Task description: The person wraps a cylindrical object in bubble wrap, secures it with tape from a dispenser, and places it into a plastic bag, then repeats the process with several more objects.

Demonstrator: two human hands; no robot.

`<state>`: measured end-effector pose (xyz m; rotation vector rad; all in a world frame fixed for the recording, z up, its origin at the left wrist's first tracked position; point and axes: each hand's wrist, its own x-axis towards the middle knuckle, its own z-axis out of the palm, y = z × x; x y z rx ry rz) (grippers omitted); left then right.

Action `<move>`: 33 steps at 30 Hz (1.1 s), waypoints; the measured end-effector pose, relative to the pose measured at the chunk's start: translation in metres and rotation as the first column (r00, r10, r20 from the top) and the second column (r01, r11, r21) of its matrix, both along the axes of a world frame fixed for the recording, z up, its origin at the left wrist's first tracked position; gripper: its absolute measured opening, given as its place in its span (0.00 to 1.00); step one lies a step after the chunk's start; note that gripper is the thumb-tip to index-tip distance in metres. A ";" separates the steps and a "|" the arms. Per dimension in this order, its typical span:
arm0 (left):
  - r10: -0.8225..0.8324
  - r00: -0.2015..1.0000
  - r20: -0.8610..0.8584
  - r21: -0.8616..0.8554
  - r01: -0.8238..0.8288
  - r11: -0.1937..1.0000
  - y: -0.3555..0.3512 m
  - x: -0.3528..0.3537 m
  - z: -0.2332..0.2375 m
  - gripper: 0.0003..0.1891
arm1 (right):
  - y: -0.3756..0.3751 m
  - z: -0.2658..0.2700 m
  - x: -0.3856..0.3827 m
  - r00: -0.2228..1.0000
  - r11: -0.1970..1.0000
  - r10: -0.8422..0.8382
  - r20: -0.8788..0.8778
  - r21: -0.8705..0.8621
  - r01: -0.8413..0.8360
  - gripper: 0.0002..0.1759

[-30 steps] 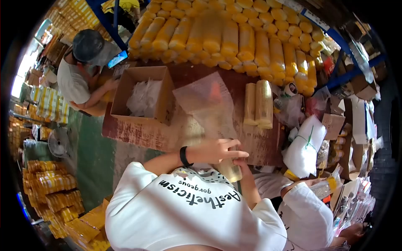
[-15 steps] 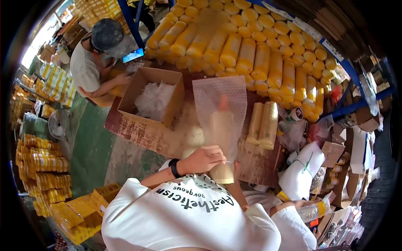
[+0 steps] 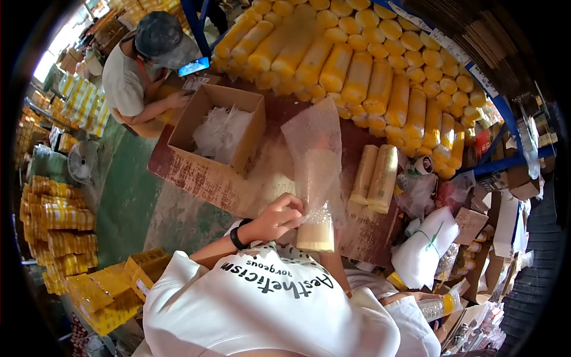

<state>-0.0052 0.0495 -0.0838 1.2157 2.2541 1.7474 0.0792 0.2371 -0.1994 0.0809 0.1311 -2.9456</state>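
At the near edge of the worn red-brown table (image 3: 196, 185), the left hand (image 3: 275, 219), black band at its wrist, is pinched closed on the lower edge of a clear dotted plastic bag (image 3: 315, 149). The bag stands upright over a pale stack of cups (image 3: 315, 233), whose base rests at the table's edge just in front of the person's white shirt. The right forearm (image 3: 337, 271) rises to the bottom of the stack; the right hand is hidden behind it, so I cannot tell its grip.

Just right of the bag lie two wrapped sleeves (image 3: 375, 177), side by side. To the left stands an open cardboard box (image 3: 247, 146) holding white bags. Beyond is a heap of yellow sleeves (image 3: 357, 65). A co-worker in a grey cap (image 3: 160, 37) leans at the far-left corner.
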 end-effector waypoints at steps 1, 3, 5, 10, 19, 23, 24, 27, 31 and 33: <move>-0.004 0.998 0.056 0.025 0.002 1.000 0.000 0.000 -0.006 0.04 | -0.001 0.004 -0.001 0.999 0.999 -0.026 0.019 0.044 0.025 0.37; -0.033 0.981 0.191 -0.066 0.046 0.997 -0.007 -0.001 -0.022 0.03 | 0.002 0.005 -0.004 0.987 0.977 -0.004 0.158 0.210 -0.030 0.36; -0.043 0.924 0.379 -0.066 0.073 0.995 -0.014 0.004 -0.045 0.03 | 0.002 0.027 -0.009 0.939 0.870 0.044 0.342 0.448 -0.204 0.38; -0.232 0.552 0.801 0.266 0.019 0.964 -0.029 0.017 -0.088 0.03 | 0.003 0.047 -0.013 0.773 0.595 0.196 0.603 0.554 -0.582 0.38; -0.149 0.563 0.813 0.265 -0.130 0.956 -0.031 -0.009 -0.072 0.10 | 0.009 0.098 -0.018 0.945 -0.483 -0.179 -0.273 0.861 0.157 0.15; -0.198 0.525 0.828 0.278 -0.077 0.958 -0.030 -0.013 -0.069 0.09 | 0.024 0.064 -0.041 0.960 -0.389 -0.278 -0.030 0.917 -0.084 0.12; -0.167 0.498 0.851 0.259 -0.121 0.958 -0.027 -0.014 -0.067 0.09 | 0.040 0.034 -0.048 0.964 -0.154 -0.234 0.128 0.974 -0.167 0.13; -0.092 0.409 0.908 0.216 -0.267 0.939 -0.021 -0.017 -0.063 0.08 | 0.043 0.031 -0.045 0.937 0.324 -0.266 0.227 0.936 -0.135 0.13; -0.219 0.313 0.924 0.340 -0.410 0.846 -0.029 -0.027 -0.057 0.08 | 0.010 0.108 -0.026 0.924 0.351 -0.379 0.050 0.932 0.094 0.15; -0.296 0.284 0.912 0.397 -0.430 0.811 -0.036 -0.027 -0.057 0.09 | -0.003 0.136 -0.025 0.950 0.233 -0.312 -0.027 0.967 0.104 0.15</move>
